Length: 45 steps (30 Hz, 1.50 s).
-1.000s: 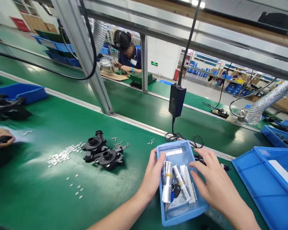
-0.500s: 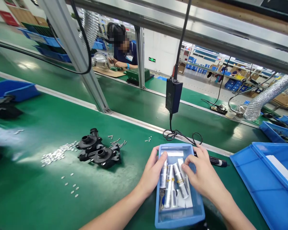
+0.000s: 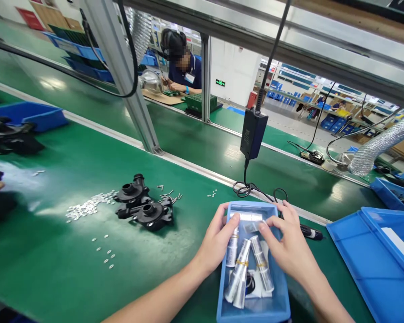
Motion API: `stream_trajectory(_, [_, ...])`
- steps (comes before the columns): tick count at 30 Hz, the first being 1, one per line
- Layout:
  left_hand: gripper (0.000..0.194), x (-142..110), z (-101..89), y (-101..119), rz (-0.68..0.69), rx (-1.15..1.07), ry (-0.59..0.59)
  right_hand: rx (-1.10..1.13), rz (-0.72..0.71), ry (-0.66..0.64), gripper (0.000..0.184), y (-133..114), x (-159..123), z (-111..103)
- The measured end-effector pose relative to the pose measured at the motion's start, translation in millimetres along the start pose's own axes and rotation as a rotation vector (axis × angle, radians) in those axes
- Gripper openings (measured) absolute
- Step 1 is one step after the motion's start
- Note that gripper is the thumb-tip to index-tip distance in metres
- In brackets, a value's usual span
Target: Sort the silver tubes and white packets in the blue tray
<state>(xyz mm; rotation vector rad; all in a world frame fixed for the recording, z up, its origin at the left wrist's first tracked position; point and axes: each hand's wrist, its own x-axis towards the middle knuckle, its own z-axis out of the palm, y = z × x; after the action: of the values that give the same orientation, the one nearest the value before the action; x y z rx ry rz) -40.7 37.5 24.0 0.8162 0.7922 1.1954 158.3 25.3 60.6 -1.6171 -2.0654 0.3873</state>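
The blue tray sits at the near edge of the bench, directly in front of you. Your left hand is closed over its upper left wall, thumb inside and fingers outside. Your right hand is nearly closed: thumb and index finger pinch a small clear piece above the tray's far end. A half second ago these fingertips were at a white strip along the right wall; the clear piece now shows between them, so one item appears to be separated from the remaining contents. The banded silver rolls have shifted toward the near end, and a dark ring-shaped item is partly exposed beneath them. Just beyond your right hand lies a black screwdriver. To the left, two black housings rest near loose metal pins and a spread of washers. At far right stands a larger blue bin.
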Motion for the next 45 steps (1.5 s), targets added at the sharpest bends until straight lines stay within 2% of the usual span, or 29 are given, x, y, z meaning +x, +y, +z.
stream_trajectory(4, [0.051, -2.0, -0.9, 5.7, -0.013, -0.049, -0.014, 0.205, 0.023, 0.036, 0.040, -2.5, 2.7, -7.1])
stream_trajectory(15, [0.044, -4.1, -5.3, 9.5, 0.023, -0.072, -0.061, 0.293, 0.023, -0.016, 0.033, -2.4, 1.1, -9.3])
stream_trajectory(21, [0.046, -5.6, -4.8, 10.4, 0.019, -0.076, -0.056, 0.275, 0.010, -0.028, 0.034, -1.2, 3.4, -7.5])
stream_trajectory(24, [0.050, -4.2, -4.7, 9.8, -0.007, -0.076, -0.027, 0.149, 0.004, -0.013, 0.029, -2.6, -0.8, -5.7])
stream_trajectory(26, [0.050, -1.8, -4.0, 4.9, -0.058, -0.103, 0.023, 0.022, -0.003, -0.024, 0.035, -6.6, -7.6, -8.1])
stream_trajectory(28, [0.047, 1.0, -2.2, -4.8, -0.140, -0.200, 0.100, -0.073, -0.021, -0.027, 0.044, -12.6, -15.6, -14.9])
stream_trajectory(31, [0.040, 3.9, 1.7, -23.5, -0.215, -0.387, 0.219, -0.173, -0.088, 0.041, 0.036, -19.8, -25.7, -30.7])
stream_trajectory(34, [0.033, 3.3, 3.4, -35.9, -0.107, -0.401, 0.252, -0.311, -0.214, 0.109, 0.025, -21.2, -31.8, -44.0])
stream_trajectory(38, [0.036, -0.9, 0.2, -36.1, 0.090, -0.208, 0.239, -0.480, -0.333, 0.177, 0.019, -21.0, -34.7, -44.3])
stream_trajectory(41, [0.040, -4.3, -0.9, -31.7, 0.139, -0.135, 0.246, -0.601, -0.318, 0.181, 0.020, -21.8, -33.0, -31.1])
stream_trajectory(45, [0.043, -8.2, 2.5, -29.1, 0.110, -0.078, 0.252, -0.695, -0.200, 0.145, 0.024, -22.2, -28.3, -10.6])
